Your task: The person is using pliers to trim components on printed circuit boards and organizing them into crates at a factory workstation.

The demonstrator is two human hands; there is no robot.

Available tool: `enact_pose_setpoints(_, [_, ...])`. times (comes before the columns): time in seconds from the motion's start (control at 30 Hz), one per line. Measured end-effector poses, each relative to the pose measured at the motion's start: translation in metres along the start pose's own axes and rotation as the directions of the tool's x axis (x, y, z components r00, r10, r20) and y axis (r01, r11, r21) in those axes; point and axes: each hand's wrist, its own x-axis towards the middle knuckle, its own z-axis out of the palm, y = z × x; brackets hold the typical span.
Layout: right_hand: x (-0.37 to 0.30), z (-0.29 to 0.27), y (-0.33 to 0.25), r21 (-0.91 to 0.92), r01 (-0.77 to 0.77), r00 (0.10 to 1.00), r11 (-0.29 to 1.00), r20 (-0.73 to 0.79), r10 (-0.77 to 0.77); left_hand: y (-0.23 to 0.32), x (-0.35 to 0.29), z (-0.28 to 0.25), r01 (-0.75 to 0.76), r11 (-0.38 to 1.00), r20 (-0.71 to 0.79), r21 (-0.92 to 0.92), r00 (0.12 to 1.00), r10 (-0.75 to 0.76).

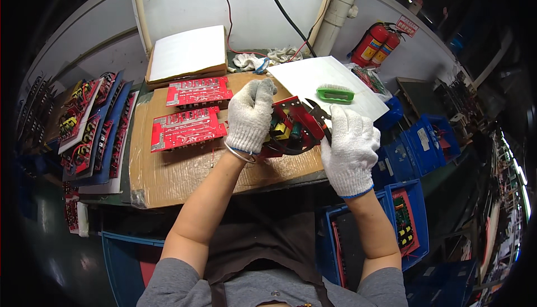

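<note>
My left hand, in a white knit glove, is closed on the left side of a red circuit board. The board is tilted, with yellow and dark parts and a dark cable showing on it. In my gloved right hand is a pair of side cutters; its dark jaws are beside the board's right edge, red handles below. Whether the jaws touch the board I cannot tell. Two more red boards, an upper one and a lower one, lie solder side up left of my left hand.
Brown cardboard covers the bench. A green-handled brush rests on a white sheet at the right. Stacked boards stand at the left; blue bins and fire extinguishers are at the right.
</note>
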Motion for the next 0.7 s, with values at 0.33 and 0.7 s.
enact_pose_setpoints(0.33, [-0.001,-0.001,-0.006,-0.030,-0.010,1.000,0.999,0.007,0.010,0.004,-0.001,0.001,0.022,1.000,0.006,0.009,1.000,-0.023])
enact_pose_setpoints(0.7, [0.002,0.013,0.012,0.618,-0.008,0.998,0.786,0.053,-0.031,0.004,0.001,-0.002,0.009,1.000,0.023,-0.007,1.000,-0.009])
